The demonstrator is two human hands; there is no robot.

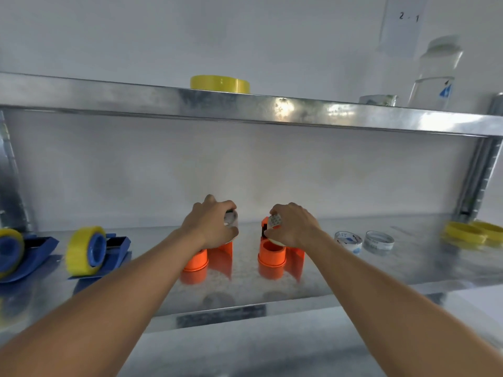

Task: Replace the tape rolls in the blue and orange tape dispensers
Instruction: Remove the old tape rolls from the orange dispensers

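Two orange tape dispensers stand on the lower metal shelf (353,289): the left one (196,261) and the right one (273,254). My left hand (211,224) grips a small whitish tape roll (231,217) just above the left dispenser. My right hand (295,227) grips another small whitish roll (273,223) over the right dispenser's open hub. Two blue dispensers loaded with yellow tape sit at the left, one at the frame's edge (16,254) and one nearer the middle (92,251).
Two clear rolls with blue print (348,240) (379,241) lie right of my right hand. Yellow rolls (473,232) are stacked at the far right. The upper shelf (136,96) holds a yellow roll (220,83), a clear bottle (435,74) and a small tin.
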